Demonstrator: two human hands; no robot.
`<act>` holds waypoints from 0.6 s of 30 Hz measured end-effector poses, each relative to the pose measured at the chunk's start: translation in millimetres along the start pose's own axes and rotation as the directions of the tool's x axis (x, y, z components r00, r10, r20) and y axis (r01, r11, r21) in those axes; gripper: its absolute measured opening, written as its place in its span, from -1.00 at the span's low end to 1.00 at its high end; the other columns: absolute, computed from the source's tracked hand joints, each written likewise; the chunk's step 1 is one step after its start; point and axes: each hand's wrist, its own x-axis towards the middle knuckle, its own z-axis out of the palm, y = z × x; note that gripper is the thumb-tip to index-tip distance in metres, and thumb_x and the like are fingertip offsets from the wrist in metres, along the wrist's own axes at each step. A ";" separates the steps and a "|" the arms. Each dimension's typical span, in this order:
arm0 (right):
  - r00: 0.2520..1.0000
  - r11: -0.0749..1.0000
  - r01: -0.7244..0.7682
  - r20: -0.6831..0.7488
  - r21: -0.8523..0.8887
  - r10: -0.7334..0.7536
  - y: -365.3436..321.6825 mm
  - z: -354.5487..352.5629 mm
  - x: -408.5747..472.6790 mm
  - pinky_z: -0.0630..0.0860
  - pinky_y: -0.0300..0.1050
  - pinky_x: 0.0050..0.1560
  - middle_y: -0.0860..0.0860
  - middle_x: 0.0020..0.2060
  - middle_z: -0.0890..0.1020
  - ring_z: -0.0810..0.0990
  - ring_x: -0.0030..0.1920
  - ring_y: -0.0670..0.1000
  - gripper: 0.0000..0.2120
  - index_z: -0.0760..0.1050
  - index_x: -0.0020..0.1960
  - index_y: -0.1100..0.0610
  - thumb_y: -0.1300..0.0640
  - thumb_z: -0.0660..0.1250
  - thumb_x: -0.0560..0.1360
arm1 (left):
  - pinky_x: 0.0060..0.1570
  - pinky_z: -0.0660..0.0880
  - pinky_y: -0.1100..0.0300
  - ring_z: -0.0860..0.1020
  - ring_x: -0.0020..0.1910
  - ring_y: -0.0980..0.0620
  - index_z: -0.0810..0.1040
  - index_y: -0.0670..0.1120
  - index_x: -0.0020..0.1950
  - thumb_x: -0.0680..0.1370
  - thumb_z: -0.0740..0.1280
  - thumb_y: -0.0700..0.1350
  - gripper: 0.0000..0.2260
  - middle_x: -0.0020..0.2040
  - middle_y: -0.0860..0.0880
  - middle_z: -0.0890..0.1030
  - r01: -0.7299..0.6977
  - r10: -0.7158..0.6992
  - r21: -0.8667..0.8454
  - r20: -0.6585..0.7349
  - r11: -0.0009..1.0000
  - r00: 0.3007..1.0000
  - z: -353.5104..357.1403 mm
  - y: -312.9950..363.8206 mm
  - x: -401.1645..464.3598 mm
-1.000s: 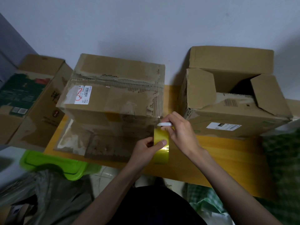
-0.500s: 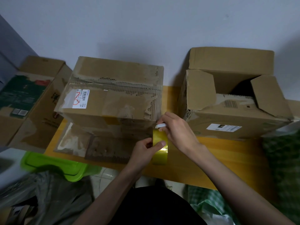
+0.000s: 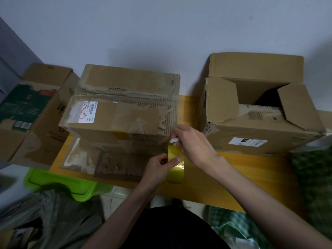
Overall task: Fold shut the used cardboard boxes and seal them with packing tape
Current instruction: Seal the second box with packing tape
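A worn cardboard box with its top flaps folded shut stands on the yellow table; one torn flap lies flat in front of it. At the box's near right corner my left hand grips a roll of yellow packing tape, thumb on the roll's face. A strip of tape runs up from the roll to the box corner. My right hand holds a small white tool against that strip near the corner. A second cardboard box stands to the right with its flaps open.
A printed cardboard box lies at the far left, off the table. A green plastic lid sits below the table's front left edge. Green checked cloth lies at the right. A pale wall stands close behind the boxes.
Both hands and the tape stay at the box's near right corner. The right hand with the white tool has shifted slightly left toward the corner. The head view has moved a little.
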 end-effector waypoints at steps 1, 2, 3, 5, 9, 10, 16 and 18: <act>1.000 1.000 0.002 0.010 -0.015 -0.002 -1.3 -1.1 0.3 0.34 -0.12 -0.20 0.03 0.02 0.55 0.57 0.05 0.10 -0.77 0.53 0.06 0.14 0.41 0.35 0.49 | 0.08 0.59 -0.07 0.68 0.02 -0.16 0.69 -0.12 0.06 0.53 0.47 -0.05 -0.82 -0.05 -0.12 0.73 -0.003 0.003 0.006 0.001 1.000 1.000 0.1 -0.5 -0.1; 1.000 1.000 0.002 0.019 -0.027 -0.002 -2.2 -1.9 0.5 0.31 -0.14 -0.18 0.03 0.04 0.55 0.57 0.07 0.10 -0.76 0.53 0.07 0.14 0.41 0.34 0.49 | 0.10 0.58 -0.09 0.68 0.02 -0.16 0.69 -0.12 0.07 0.53 0.47 -0.04 -0.81 -0.04 -0.12 0.73 -0.003 0.003 0.013 0.003 1.000 1.000 0.0 -1.3 -0.1; 1.000 0.999 0.001 0.028 -0.035 0.000 -3.1 -2.5 0.7 0.29 -0.16 -0.17 0.03 0.05 0.55 0.56 0.08 0.09 -0.76 0.52 0.07 0.14 0.41 0.34 0.49 | 0.10 0.59 -0.08 0.69 0.02 -0.14 0.69 -0.12 0.08 0.53 0.47 -0.03 -0.79 -0.04 -0.11 0.74 0.003 -0.003 0.012 0.005 1.000 1.000 -0.3 -1.8 -0.1; 0.999 0.999 0.002 0.034 -0.037 -0.001 -3.3 -4.0 0.4 0.29 -0.16 -0.17 0.02 0.05 0.54 0.56 0.08 0.09 -0.77 0.52 0.07 0.14 0.40 0.34 0.50 | 0.06 0.60 0.00 0.70 0.01 -0.10 0.69 -0.11 0.10 0.53 0.46 -0.02 -0.79 -0.04 -0.08 0.74 0.015 -0.015 0.000 0.010 1.000 1.000 -0.6 -2.2 0.1; 1.000 0.999 0.001 0.009 -0.040 0.000 2.1 -7.3 -5.9 0.34 -0.11 -0.22 0.02 -0.03 0.52 0.56 0.00 0.10 -0.78 0.49 0.00 0.13 0.41 0.37 0.47 | -0.08 0.60 0.17 0.70 -0.01 -0.09 0.69 -0.11 0.09 0.55 0.45 -0.05 -0.81 -0.05 -0.08 0.74 0.000 0.000 0.004 0.012 1.000 1.000 1.0 -0.8 0.8; 1.000 0.999 -0.005 -0.002 -0.048 0.005 4.4 -8.1 -8.7 0.33 -0.11 -0.22 0.02 -0.04 0.53 0.55 0.00 0.10 -0.77 0.49 -0.01 0.13 0.41 0.38 0.46 | -0.11 0.60 0.19 0.70 -0.03 -0.08 0.69 -0.10 0.07 0.55 0.45 -0.05 -0.83 -0.06 -0.08 0.74 -0.005 0.005 0.006 0.013 1.000 1.000 2.0 -0.4 0.8; 0.978 0.970 -0.210 -0.036 -0.118 0.207 53.7 3.7 -32.0 0.38 -0.06 -0.23 0.02 -0.09 0.54 0.55 -0.06 0.11 -0.77 0.51 -0.06 0.13 0.43 0.40 0.43 | -0.28 0.57 0.25 0.70 -0.16 0.04 0.69 -0.08 0.06 0.55 0.44 -0.07 -0.86 -0.10 -0.03 0.74 -0.002 0.002 -0.006 0.024 1.000 1.000 4.2 2.3 1.3; 0.930 0.927 -0.366 0.001 -0.086 0.367 83.2 23.7 -45.8 0.48 -0.01 -0.22 0.04 -0.10 0.59 0.60 -0.08 0.13 -0.84 0.51 -0.07 0.09 0.33 0.40 0.50 | -0.23 0.59 0.23 0.71 -0.10 0.01 0.68 -0.06 0.08 0.55 0.44 -0.04 -0.84 -0.07 -0.03 0.74 -0.006 0.006 0.012 0.032 1.000 0.999 2.5 2.2 2.8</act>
